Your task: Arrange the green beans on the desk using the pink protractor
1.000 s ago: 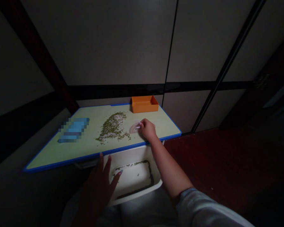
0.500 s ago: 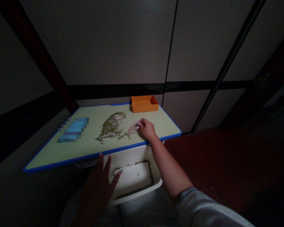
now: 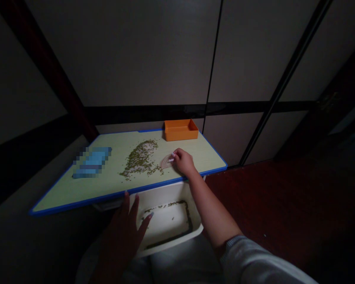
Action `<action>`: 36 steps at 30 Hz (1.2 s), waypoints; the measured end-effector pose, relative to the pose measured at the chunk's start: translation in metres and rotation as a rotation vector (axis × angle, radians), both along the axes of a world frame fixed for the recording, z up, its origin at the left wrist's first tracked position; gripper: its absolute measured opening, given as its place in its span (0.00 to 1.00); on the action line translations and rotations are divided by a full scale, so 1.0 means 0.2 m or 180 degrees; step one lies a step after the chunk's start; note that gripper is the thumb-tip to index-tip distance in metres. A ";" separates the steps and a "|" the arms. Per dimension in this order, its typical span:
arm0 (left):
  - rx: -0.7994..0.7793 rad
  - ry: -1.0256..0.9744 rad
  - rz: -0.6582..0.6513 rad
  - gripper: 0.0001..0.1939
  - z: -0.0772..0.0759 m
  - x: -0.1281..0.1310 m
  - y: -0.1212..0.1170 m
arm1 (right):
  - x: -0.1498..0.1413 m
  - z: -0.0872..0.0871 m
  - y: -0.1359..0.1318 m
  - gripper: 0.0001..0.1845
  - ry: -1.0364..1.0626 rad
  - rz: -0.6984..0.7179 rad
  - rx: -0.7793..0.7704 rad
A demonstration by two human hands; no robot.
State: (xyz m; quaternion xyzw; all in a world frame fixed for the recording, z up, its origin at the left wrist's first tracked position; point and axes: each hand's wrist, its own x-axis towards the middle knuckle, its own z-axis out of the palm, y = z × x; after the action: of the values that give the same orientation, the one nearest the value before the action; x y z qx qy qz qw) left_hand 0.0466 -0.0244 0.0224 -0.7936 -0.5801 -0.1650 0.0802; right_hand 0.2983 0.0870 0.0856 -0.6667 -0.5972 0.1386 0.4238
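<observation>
My right hand (image 3: 182,161) is closed in a pinch on a clear, pinkish protractor (image 3: 166,161), which lies low against the table top; its right part is hidden by the hand. Just left of it spreads a pile of small green beans (image 3: 140,157) mixed with paler grains. My left hand (image 3: 126,227) is open with its fingers apart, at the left rim of a white plastic basin (image 3: 171,240). The basin sits on my lap under the table's front edge, tilted a little, with green beans along the edges of its floor.
The small pale-green table (image 3: 73,193) has a raised blue edge. An orange rectangular box (image 3: 182,135) stands at its back right. A blue, pixelated item (image 3: 93,162) lies at the left. Cupboard panels (image 3: 148,51) rise behind, and dark red floor (image 3: 248,197) shows at right.
</observation>
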 end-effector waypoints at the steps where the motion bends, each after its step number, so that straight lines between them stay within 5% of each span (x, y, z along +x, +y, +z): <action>1: 0.0015 0.0001 -0.0011 0.35 0.00 0.00 0.00 | 0.00 0.00 0.00 0.06 0.0024 0.0031 0.0009; 36: 0.0141 -0.0003 -0.0071 0.36 -0.01 -0.01 0.00 | 0.00 0.02 -0.01 0.07 -0.0122 -0.0153 -0.0123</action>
State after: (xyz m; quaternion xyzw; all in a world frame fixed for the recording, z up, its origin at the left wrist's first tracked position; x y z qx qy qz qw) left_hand 0.0442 -0.0239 0.0199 -0.7980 -0.5675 -0.1791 0.0957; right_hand 0.2974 0.0843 0.0895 -0.6914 -0.5863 0.1271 0.4025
